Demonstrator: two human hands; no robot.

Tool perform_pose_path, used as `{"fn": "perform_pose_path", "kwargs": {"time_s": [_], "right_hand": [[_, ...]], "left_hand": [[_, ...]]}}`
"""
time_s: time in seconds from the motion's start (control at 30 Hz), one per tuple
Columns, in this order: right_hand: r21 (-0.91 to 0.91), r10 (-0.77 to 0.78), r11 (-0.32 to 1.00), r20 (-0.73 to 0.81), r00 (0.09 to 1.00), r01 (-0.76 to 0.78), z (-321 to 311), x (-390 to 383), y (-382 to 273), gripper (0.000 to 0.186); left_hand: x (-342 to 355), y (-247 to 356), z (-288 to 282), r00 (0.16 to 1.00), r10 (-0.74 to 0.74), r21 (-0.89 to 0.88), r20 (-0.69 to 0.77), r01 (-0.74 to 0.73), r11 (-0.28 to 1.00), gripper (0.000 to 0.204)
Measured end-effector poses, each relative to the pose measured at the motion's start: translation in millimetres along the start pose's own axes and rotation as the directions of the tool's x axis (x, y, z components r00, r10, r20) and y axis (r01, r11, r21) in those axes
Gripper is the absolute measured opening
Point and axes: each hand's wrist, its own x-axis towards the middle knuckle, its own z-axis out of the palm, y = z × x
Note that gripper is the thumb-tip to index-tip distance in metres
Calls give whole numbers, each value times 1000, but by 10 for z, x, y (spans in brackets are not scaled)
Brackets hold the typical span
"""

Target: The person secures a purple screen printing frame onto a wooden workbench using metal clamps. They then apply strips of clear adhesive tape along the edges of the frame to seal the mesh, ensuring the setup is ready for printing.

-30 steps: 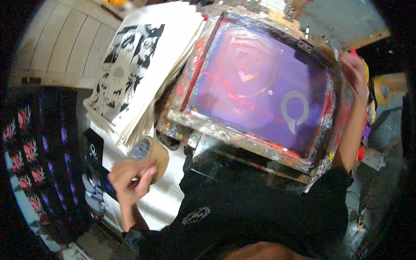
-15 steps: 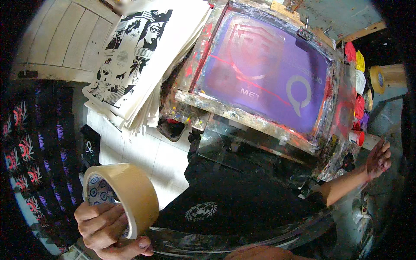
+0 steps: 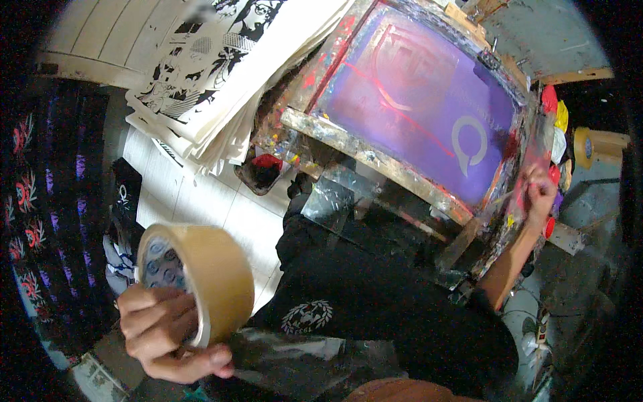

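My left hand (image 3: 157,335) grips a wide roll of packing tape (image 3: 228,278), tan on the outside, with fingers through its core and the thumb underneath. A clear strip of tape (image 3: 301,358) runs rightward from the roll across my black shirt (image 3: 382,301); where it ends is unclear. My right hand (image 3: 539,194) is raised at the right, beside the near right corner of a screen-printing frame (image 3: 375,157). Its fingers are curled closed. A thin pale streak shows near them, but I cannot make out what they hold. The frame's mesh (image 3: 422,87) is purple with red ink smears.
Left of the frame lies a stack of printed paper sheets (image 3: 248,80). Dark printed fabric pieces (image 3: 67,201) hang at far left. A small container with red ink (image 3: 264,167) sits below the sheets. Another tape roll (image 3: 583,147) and coloured containers (image 3: 559,114) stand at right.
My right hand has come in from the far right, up and leftward to the frame's corner. The clear strip, earlier stretched far right, now shows shorter. The roll stays in my left hand.
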Motion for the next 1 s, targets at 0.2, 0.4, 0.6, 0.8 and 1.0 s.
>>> {"fn": "perform_pose_path", "kwargs": {"time_s": [0.2,0.4,0.6,0.8,1.0], "right_hand": [[-558,100,826,13,995,-76,-172,1056,-1377,12],[-760,-173,529,339,925,377,211,1498,-2192,14],[-652,-297,397,574,763,646,687,1802,-2589,19],[-619,-262,364,649,714,696,1113,2050,-2833,14],[-476,-164,569,733,660,671,1647,2545,-2814,14]], "left_hand": [[-352,-526,1206,975,-223,175,-3,220,960,35],[-705,-801,2420,990,-74,261,123,39,965,37],[-828,-811,2771,986,-152,233,75,130,964,51],[23,-503,2583,948,-304,38,-99,309,950,76],[1769,-493,3118,661,-707,-629,-252,444,639,90]]}}
